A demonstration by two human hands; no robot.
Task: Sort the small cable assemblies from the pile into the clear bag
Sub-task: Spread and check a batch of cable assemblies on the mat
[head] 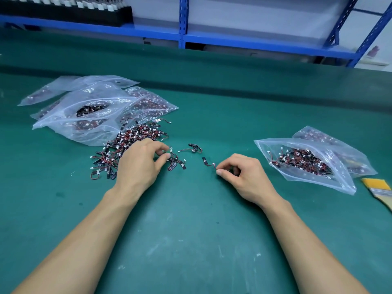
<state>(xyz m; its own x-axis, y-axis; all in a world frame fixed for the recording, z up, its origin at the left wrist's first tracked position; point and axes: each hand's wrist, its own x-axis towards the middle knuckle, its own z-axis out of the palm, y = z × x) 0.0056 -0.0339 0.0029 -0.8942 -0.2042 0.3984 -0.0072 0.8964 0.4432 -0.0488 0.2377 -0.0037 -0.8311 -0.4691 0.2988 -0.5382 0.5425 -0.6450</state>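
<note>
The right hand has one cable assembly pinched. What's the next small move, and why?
Probably carry it right and drop it into the open clear plastic bag: the right hand pinches the wire of one small red-and-black cable assembly, separated from the loose pile, and that bag, part-filled with the same parts, lies just beside it.

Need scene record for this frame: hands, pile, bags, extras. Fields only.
pile: loose black-and-red cable assemblies, left of centre
left hand: pinches small cluster of assemblies at pile's edge
right hand: pinches wire of single cable assembly on green mat
target: open clear plastic bag, right, partly filled
other: stacked clear bags behind pile; yellow brush far right
</note>
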